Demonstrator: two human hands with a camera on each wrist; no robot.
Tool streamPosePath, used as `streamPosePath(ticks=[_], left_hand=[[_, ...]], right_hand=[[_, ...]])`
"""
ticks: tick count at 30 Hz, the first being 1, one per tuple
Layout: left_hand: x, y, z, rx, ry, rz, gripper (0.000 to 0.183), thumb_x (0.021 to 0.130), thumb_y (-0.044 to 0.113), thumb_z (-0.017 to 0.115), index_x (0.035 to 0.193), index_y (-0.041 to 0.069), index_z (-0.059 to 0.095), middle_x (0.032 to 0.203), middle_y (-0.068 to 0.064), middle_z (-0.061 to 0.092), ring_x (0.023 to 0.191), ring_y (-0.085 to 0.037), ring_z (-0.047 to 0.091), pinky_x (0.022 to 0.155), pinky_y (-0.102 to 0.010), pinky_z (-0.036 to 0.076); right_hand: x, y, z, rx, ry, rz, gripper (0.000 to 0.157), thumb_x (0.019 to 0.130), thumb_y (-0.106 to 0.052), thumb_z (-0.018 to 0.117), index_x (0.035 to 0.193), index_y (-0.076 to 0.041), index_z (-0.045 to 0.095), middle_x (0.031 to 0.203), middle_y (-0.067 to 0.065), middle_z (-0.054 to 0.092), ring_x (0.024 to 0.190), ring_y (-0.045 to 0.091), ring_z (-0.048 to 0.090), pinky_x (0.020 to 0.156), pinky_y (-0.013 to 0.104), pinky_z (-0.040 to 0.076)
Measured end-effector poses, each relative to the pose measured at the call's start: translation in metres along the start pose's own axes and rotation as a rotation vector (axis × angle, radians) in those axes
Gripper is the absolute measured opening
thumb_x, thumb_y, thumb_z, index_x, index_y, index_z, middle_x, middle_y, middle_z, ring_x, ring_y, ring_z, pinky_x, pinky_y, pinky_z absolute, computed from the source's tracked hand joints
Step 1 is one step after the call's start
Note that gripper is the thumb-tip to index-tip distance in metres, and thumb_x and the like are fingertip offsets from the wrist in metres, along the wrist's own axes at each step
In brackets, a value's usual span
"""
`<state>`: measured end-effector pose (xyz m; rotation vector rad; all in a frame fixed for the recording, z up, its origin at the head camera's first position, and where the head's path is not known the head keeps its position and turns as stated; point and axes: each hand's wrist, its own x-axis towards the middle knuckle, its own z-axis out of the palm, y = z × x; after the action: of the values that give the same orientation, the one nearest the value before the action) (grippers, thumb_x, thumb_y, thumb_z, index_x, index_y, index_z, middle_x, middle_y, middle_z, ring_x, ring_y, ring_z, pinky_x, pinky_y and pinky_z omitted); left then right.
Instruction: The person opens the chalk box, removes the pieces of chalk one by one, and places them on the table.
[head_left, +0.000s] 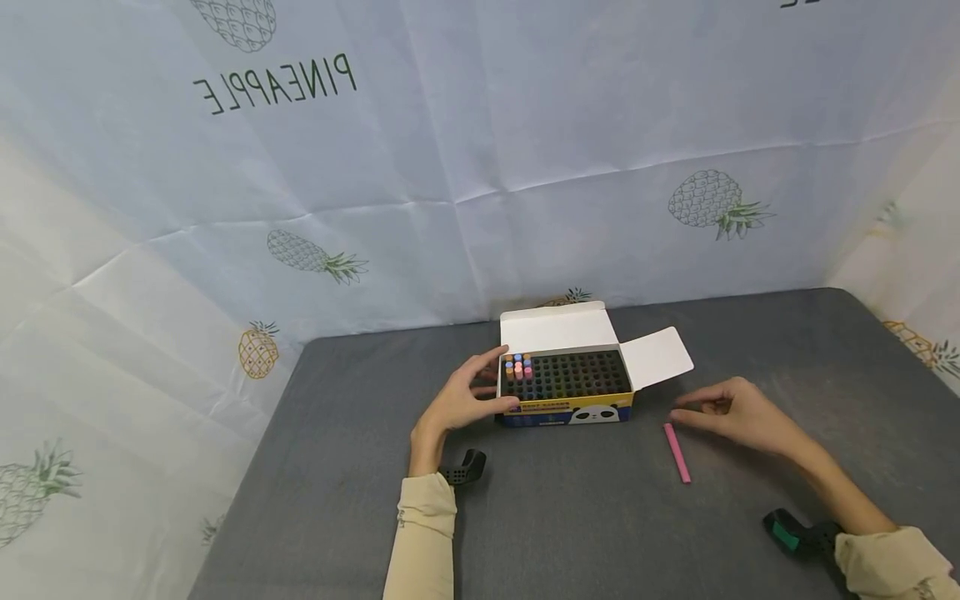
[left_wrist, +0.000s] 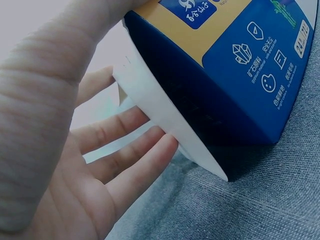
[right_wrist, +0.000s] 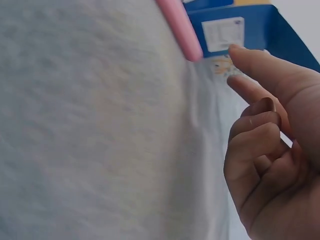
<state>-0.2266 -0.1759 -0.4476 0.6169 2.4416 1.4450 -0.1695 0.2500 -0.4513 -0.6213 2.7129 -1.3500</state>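
At the near edge are two light sleeves (head_left: pixel 424 533), and each wrist carries a black strapped device (head_left: pixel 468 468). A pink chalk stick (head_left: pixel 677 454) lies flat on the grey table (head_left: pixel 570 525), its far end just beside the fingertips of the right hand (head_left: pixel 744 414) and the rest of it stretching back toward the person. In the right wrist view a gap shows between the stick's end and those fingertips; the right hand holds nothing, its thumb and forefinger reaching out a little apart while the other fingers fold in.

Farther to the left, the left hand (head_left: pixel 463 398) grips the left end of a box (head_left: pixel 566 410), thumb along the front corner and forefinger at the back one. A white flap (left_wrist: pixel 165 117) meets its fingertips in the left wrist view. The box has a panda on its front; coloured sticks (head_left: pixel 518 368) in orange, blue and pink stand in the left part of its black holder (head_left: pixel 581 373). The white lid (head_left: pixel 558 327) is raised at the back, with a side flap (head_left: pixel 660 358) spread to the right. Beyond hangs a pale cloth (head_left: pixel 525 108) printed with pineapples.
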Motion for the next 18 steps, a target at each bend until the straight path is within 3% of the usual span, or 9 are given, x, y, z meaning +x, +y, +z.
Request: streamPosePath(ticks=[3, 8, 13, 16, 18], left_hand=[[0.0, 0.0, 0.0, 0.001, 0.002, 0.002, 0.084, 0.088, 0.038, 0.081, 0.159, 0.028, 0.039, 0.155, -0.012, 0.043, 0.132, -0.032, 0.052, 0.111, -0.047, 0.053], [0.0, 0.001, 0.001, 0.009, -0.006, 0.008, 0.084, 0.088, 0.041, 0.081, 0.159, 0.029, 0.038, 0.153, -0.013, 0.045, 0.131, -0.031, 0.052, 0.11, -0.046, 0.054], [0.0, 0.001, 0.0, 0.016, -0.005, 0.012, 0.084, 0.088, 0.044, 0.08, 0.16, 0.029, 0.037, 0.152, -0.013, 0.045, 0.13, -0.03, 0.052, 0.109, -0.046, 0.054], [0.0, 0.001, 0.0, 0.01, -0.005, 0.005, 0.085, 0.088, 0.041, 0.081, 0.16, 0.029, 0.037, 0.155, -0.012, 0.043, 0.131, -0.031, 0.052, 0.111, -0.046, 0.053], [0.0, 0.001, -0.001, 0.006, -0.004, 0.004, 0.084, 0.088, 0.038, 0.081, 0.159, 0.028, 0.038, 0.156, -0.012, 0.042, 0.132, -0.031, 0.051, 0.111, -0.047, 0.053]], right_hand=[[-0.001, -0.003, -0.009, -0.01, 0.042, 0.023, 0.028, 0.09, -0.012, 0.078, 0.112, 0.006, 0.076, 0.058, -0.017, 0.042, 0.052, -0.006, 0.026, 0.042, 0.022, 0.028], [-0.004, -0.01, -0.029, -0.008, 0.116, 0.088, 0.035, 0.092, -0.013, 0.077, 0.12, 0.008, 0.072, 0.058, -0.012, 0.04, 0.05, 0.001, 0.028, 0.044, 0.028, 0.029], [0.0, -0.025, -0.049, 0.051, 0.201, 0.122, 0.027, 0.094, -0.014, 0.075, 0.121, -0.009, 0.075, 0.056, -0.008, 0.04, 0.046, 0.015, 0.035, 0.046, 0.035, 0.032], [0.008, -0.039, -0.051, 0.082, 0.259, 0.121, 0.024, 0.094, -0.014, 0.075, 0.118, -0.02, 0.076, 0.055, -0.008, 0.039, 0.046, 0.016, 0.034, 0.046, 0.036, 0.032], [0.017, -0.05, -0.047, 0.094, 0.292, 0.101, 0.025, 0.094, -0.015, 0.076, 0.119, -0.019, 0.076, 0.055, -0.008, 0.038, 0.047, 0.015, 0.035, 0.046, 0.036, 0.031]])
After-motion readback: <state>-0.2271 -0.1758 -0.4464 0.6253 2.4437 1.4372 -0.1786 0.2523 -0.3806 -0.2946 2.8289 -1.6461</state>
